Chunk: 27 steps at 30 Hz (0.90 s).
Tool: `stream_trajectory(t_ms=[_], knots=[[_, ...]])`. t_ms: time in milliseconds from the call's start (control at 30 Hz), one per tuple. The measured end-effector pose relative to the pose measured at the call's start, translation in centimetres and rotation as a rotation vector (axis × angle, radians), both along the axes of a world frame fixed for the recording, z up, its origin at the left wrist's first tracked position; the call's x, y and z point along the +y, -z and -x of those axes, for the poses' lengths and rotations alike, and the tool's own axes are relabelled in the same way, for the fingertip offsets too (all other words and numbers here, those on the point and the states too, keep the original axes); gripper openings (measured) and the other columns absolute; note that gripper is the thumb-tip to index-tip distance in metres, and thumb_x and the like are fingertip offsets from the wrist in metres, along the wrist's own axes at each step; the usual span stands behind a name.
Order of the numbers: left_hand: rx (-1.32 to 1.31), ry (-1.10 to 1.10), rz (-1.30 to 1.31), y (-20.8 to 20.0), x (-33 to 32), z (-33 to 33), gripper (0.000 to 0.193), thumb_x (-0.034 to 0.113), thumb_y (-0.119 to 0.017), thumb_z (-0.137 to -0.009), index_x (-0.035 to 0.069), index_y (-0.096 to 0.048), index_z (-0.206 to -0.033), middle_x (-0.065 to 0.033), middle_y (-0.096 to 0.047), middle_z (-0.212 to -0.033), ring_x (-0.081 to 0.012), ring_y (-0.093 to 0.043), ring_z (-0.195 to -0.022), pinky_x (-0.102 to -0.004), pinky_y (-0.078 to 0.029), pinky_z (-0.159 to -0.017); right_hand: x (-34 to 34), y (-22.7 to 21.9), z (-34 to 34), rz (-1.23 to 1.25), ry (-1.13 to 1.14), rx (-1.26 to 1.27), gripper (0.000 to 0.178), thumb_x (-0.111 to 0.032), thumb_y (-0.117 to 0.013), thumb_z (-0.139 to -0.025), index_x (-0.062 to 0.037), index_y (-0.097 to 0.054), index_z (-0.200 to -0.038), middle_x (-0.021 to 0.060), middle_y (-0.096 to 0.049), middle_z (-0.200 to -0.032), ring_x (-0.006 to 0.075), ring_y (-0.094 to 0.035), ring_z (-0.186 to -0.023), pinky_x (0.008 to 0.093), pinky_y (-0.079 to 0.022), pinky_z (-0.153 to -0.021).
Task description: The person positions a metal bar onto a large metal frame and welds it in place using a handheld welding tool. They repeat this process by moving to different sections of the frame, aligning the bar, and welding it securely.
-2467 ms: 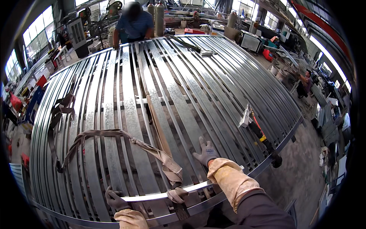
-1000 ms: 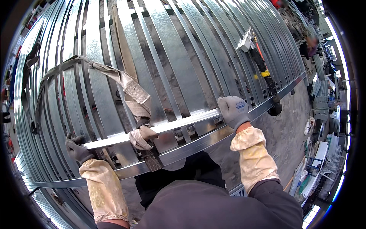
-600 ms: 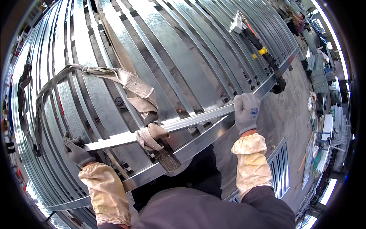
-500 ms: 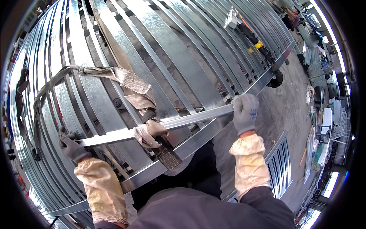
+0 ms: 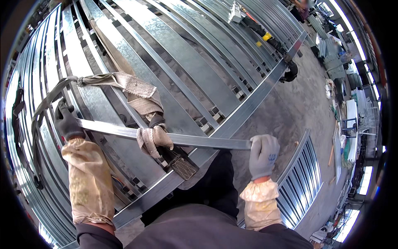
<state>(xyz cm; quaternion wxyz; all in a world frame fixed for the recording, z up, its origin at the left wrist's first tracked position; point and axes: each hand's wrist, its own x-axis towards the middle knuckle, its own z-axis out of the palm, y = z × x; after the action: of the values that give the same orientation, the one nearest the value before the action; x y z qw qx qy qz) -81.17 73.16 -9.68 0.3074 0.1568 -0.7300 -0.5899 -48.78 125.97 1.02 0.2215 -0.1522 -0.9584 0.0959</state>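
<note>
A metal bar [image 5: 199, 141] is gripped at one end by the right hand [image 5: 264, 155], at the other by the left hand [image 5: 68, 122]. Its middle, looped by a beige strap [image 5: 143, 98], is held across a slatted metal frame [image 5: 199, 70]; farther off, a yellow-banded tool [image 5: 257, 28] is laid.

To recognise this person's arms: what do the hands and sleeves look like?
The left hand wears a dark grey glove; the right hand a lighter grey one with a blue print. Behind the gloves come loose, stained cream oversleeves, then dark sleeves.
</note>
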Motion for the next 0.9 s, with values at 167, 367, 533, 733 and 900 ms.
stream_trajectory(t_ms=[167, 367, 533, 733, 900], knots=[[0.012, 0.055, 0.000, 0.2, 1.0, 1.9, 0.029, 0.022, -0.061, -0.106, 0.001, -0.075, -0.120, -0.0041, -0.075, -0.089, -0.0090, -0.064, -0.071, -0.0242, -0.051, -0.066, -1.5, -1.7, -1.5, 0.034, 0.030, -0.131, 0.010, -0.013, -0.058, -0.093, -0.0087, -0.066, -0.088, 0.0075, -0.065, -0.084, 0.0315, -0.059, -0.087, 0.0442, -0.043, -0.081], [0.025, 0.083, -0.012, 0.1, 1.1, 0.4, 0.030, 0.018, -0.058, -0.107, -0.005, -0.072, -0.122, -0.0044, -0.072, -0.085, -0.0106, -0.065, -0.077, -0.0246, -0.054, -0.072, 1.2, -3.0, -0.7, 0.102, -0.142, -0.342, 0.017, -0.024, -0.073, -0.084, -0.0102, -0.065, -0.088, 0.0068, -0.065, -0.084, 0.0320, -0.061, -0.080, 0.0449, -0.045, -0.075], [0.044, 0.069, -0.074, -0.2, 0.0, -0.7, 0.029, 0.015, -0.056, -0.107, -0.007, -0.071, -0.121, -0.0080, -0.073, -0.087, -0.0131, -0.068, -0.077, -0.0283, -0.057, -0.076, 4.7, -6.8, 4.3, 0.404, -0.333, -0.961, 0.043, -0.042, -0.085, -0.078, -0.0072, -0.068, -0.096, 0.0090, -0.068, -0.081, 0.0262, -0.066, -0.073, 0.0389, -0.049, -0.069], [0.112, 0.127, -0.143, -0.1, -0.5, -1.8, 0.038, 0.025, -0.052, -0.110, -0.007, -0.070, -0.120, -0.0083, -0.071, -0.090, -0.0173, -0.067, -0.082, -0.0382, -0.056, -0.091, 9.4, -4.0, 8.8, 1.087, -0.202, -1.720, 0.030, -0.034, -0.080, -0.090, -0.0063, -0.070, -0.085, -0.0044, -0.060, -0.071, 0.0071, -0.056, -0.064, 0.0272, -0.043, -0.057], [0.135, 0.053, -0.221, -3.9, 2.5, -1.6, 0.043, 0.031, -0.051, -0.111, -0.005, -0.067, -0.128, 0.0037, -0.051, -0.070, -0.0090, -0.052, -0.067, -0.0350, -0.055, -0.086, 11.3, 0.9, 8.2, 1.261, -0.192, -1.964, 0.022, -0.024, -0.079, -0.091, -0.0050, -0.070, -0.085, -0.0035, -0.060, -0.070, 0.0060, -0.056, -0.060, 0.0251, -0.042, -0.054]])
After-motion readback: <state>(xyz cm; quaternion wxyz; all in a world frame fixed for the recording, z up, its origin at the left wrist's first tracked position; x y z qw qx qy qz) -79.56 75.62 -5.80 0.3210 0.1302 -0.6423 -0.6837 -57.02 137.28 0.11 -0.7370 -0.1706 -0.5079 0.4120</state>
